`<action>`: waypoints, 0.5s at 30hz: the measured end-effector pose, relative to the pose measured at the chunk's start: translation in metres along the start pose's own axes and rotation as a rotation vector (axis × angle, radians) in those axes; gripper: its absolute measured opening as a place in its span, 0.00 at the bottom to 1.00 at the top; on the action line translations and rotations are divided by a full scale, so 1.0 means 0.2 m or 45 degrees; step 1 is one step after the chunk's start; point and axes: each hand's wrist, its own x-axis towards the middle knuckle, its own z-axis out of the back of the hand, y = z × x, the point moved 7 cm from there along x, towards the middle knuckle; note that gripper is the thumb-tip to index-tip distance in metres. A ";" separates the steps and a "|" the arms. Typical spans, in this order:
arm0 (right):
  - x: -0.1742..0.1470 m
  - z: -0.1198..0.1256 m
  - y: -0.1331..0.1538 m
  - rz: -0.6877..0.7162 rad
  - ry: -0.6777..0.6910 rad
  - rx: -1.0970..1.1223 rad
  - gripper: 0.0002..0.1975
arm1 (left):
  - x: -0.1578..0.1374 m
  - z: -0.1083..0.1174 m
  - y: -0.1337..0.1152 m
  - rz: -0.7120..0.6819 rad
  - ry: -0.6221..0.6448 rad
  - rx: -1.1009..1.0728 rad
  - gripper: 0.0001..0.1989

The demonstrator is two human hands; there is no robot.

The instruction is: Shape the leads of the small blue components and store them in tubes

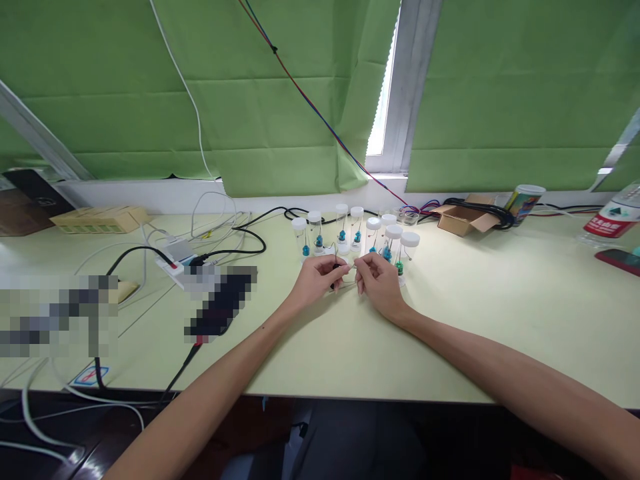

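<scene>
My left hand [320, 279] is closed in a pinch on a small dark part [333, 285] with a thin wire. Beside it, my right hand [377, 283] has thumb and fingertips pressed together; whatever lies between them is too small to make out. The two sets of fingertips almost meet above the table. Just behind the hands stand several clear vials with white caps, such as a left one [300, 235] and a back one [341, 223], holding blue pieces and thin wires. Close to my right hand, another vial [409, 248] contains a green piece [399, 268].
A power strip [173, 263] with cables and a dark phone-like object [223, 303], pixelated, lie to the left. An open cardboard box [463, 219], a printed can [525, 203] and a bottle [613, 217] stand at right. Cables run along the pale table's [480, 320] back.
</scene>
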 end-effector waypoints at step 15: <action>0.00 0.01 0.05 0.151 -0.050 -0.089 0.09 | 0.01 0.03 0.00 0.051 -0.090 -0.204 0.15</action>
